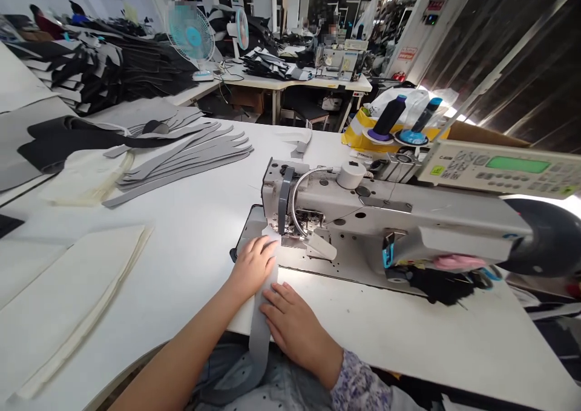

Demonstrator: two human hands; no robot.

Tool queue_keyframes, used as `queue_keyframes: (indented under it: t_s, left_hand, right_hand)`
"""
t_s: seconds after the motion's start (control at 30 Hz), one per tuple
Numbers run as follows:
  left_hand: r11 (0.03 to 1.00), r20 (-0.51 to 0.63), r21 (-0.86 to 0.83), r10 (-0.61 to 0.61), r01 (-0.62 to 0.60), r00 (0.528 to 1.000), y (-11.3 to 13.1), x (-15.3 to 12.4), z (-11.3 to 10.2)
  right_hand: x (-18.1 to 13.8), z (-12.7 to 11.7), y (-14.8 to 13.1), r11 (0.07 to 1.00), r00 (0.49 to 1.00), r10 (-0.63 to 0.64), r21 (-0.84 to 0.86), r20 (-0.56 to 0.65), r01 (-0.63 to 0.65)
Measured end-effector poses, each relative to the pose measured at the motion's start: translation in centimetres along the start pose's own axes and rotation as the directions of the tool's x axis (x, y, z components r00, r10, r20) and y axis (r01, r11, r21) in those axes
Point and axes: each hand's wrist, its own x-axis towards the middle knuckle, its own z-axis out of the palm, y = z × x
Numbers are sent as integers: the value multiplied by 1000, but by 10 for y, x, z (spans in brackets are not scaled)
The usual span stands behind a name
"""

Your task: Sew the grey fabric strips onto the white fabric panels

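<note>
A long grey fabric strip (260, 332) runs from the needle area of a sewing machine (313, 202) down over the table's front edge and curls onto my lap. My left hand (254, 264) lies flat across the strip close to the presser foot, its fingers stretched out and touching the cloth. Just nearer to me, my right hand (297, 326) rests with spread fingers on the strip's right edge and the table top (345, 314). The strip's far end is partly hidden under the machine head.
Several grey strips (190, 157) lie fanned out at the back left, by cream fabric pieces (82, 284). Thread cones (389, 117) and a control panel (503, 166) stand behind the machine. Fans (191, 32), stacked dark fabric (149, 66) and other people appear farther off.
</note>
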Motion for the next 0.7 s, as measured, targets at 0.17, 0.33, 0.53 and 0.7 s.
queue_keyframes:
  t_s: [0.17, 0.33, 0.53, 0.7]
  left_hand:
    - [1000, 19, 1, 5, -5, 1000, -3, 4, 0]
    - [1000, -1, -6, 1, -1, 1000, -6, 9, 2]
    - [1000, 3, -8, 3, -3, 1000, -13, 18, 3]
    - [999, -9, -6, 31, -31, 999, -17, 28, 5]
  right_hand:
    - [2, 2, 1, 1000, 999, -7, 29, -40, 8]
    - [8, 0, 4, 999, 999, -1, 33, -45, 2]
    - [19, 1, 9, 999, 998, -11, 30, -56, 12]
    - [23, 9, 14, 1000, 997, 7, 26, -72, -6]
